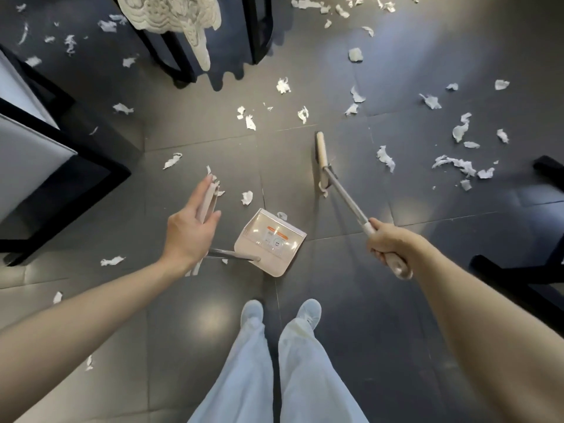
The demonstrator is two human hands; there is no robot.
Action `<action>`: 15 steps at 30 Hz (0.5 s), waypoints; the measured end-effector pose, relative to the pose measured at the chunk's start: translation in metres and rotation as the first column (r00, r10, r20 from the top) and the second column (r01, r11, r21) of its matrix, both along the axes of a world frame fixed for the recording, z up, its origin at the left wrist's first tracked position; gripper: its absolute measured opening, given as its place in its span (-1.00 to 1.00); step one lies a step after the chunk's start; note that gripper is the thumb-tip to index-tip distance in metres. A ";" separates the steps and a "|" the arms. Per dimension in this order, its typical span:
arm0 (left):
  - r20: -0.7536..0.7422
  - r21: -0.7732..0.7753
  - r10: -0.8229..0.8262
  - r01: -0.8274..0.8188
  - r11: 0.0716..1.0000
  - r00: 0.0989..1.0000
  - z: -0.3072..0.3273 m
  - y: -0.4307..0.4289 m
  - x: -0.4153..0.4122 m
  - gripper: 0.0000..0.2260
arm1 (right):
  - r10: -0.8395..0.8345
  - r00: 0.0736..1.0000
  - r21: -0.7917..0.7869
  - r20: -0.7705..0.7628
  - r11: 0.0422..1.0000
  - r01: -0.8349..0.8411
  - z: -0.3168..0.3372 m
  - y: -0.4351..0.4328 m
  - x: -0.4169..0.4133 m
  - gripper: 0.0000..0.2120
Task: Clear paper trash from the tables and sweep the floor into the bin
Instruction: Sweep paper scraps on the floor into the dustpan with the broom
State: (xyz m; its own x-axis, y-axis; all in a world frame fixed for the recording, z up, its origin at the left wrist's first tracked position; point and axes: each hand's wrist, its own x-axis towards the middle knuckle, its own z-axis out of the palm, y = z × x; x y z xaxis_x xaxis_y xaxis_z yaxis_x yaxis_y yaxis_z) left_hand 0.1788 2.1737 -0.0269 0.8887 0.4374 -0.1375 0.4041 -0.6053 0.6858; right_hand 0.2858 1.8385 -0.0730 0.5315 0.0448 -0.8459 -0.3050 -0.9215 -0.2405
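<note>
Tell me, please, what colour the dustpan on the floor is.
Pale beige dustpan, with an orange-and-white label; head view.

Our dustpan (270, 239) sits on the floor (335, 300) just before our feet (309, 311). The broom (347, 196) rests to its right, and paper bits (385, 158) lie all around.

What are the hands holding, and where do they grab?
The right hand grips the broom at the top end of its long handle. The left hand holds the dustpan by the beige grip of its handle, between thumb and fingers.
</note>
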 end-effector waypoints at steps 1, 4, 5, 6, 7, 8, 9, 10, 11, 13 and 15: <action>-0.006 -0.002 -0.001 0.001 1.000 1.000 0.000 0.001 0.004 -0.43 | 0.029 0.999 -0.011 -0.016 1.000 -0.029 0.000 0.000 -0.006 -0.44; -0.021 -0.015 -0.002 0.001 1.000 1.000 0.000 0.002 0.018 -0.43 | 0.084 0.994 -0.013 -0.064 0.996 -0.085 0.010 -0.001 -0.026 -0.43; -0.017 -0.022 -0.005 0.005 1.000 1.000 -0.001 0.001 0.023 -0.43 | 0.073 0.994 0.010 -0.086 0.997 -0.073 0.015 -0.001 -0.032 -0.45; -0.015 -0.029 -0.013 0.012 1.000 1.000 -0.001 0.001 0.028 -0.44 | 0.059 0.992 0.031 -0.108 0.998 -0.056 0.020 -0.001 -0.038 -0.48; -0.015 -0.034 -0.023 0.023 0.999 1.000 -0.001 0.000 0.033 -0.44 | 0.048 0.990 0.049 -0.134 0.998 -0.042 0.027 0.000 -0.045 -0.51; -0.018 -0.037 -0.037 0.036 0.999 0.999 -0.001 -0.002 0.038 -0.44 | 0.029 0.985 0.065 -0.172 0.998 -0.018 0.035 0.001 -0.053 -0.53; -0.022 -0.038 -0.055 0.055 0.998 0.998 -0.001 -0.003 0.043 -0.44 | -0.006 0.975 0.085 -0.223 0.996 0.026 0.043 0.003 -0.061 -0.52; -0.023 -0.038 -0.079 0.078 0.996 0.997 0.000 -0.005 0.048 -0.44 | -0.040 0.959 0.103 -0.279 0.992 0.071 0.050 0.006 -0.068 -0.46; -0.019 -0.043 -0.101 0.100 0.994 0.995 0.001 -0.005 0.053 -0.43 | -0.052 0.945 0.114 -0.322 0.989 0.093 0.059 0.008 -0.075 -0.40; -0.014 -0.039 -0.136 0.135 0.990 0.991 0.003 -0.004 0.061 -0.43 | -0.033 0.940 0.104 -0.341 0.992 0.073 0.076 0.011 -0.080 -0.29; -0.012 -0.033 -0.169 0.168 0.985 0.986 0.005 0.000 0.065 -0.43 | -0.057 0.947 0.101 -0.315 0.990 0.094 0.095 0.010 -0.079 -0.24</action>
